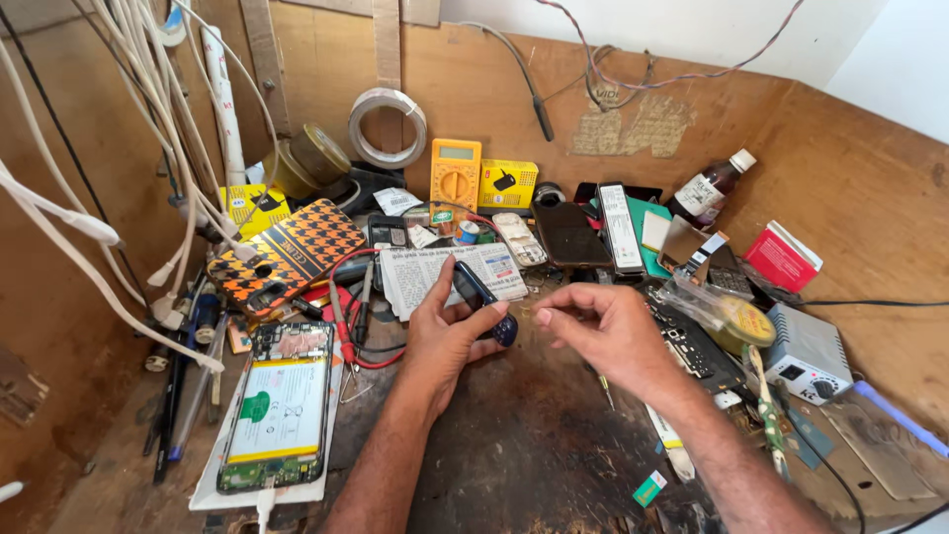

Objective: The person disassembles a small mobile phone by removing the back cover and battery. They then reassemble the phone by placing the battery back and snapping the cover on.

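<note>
My left hand (440, 331) grips a small dark mobile phone (484, 300), tilted up on its edge above the dark worktop. My right hand (605, 331) hovers just right of it, thumb and forefinger pinched together on something tiny that I cannot make out. An opened smartphone (277, 405) with its battery and circuit board exposed lies on a white sheet at the lower left.
A folded newspaper (435, 269) lies behind the hands. A yellow multimeter (455, 176), tape rolls (388, 127), an orange patterned phone case (287, 255), a brown bottle (710, 188), a red box (783, 257) and a white power unit (806, 354) crowd the bench. White cables (148, 148) hang at left.
</note>
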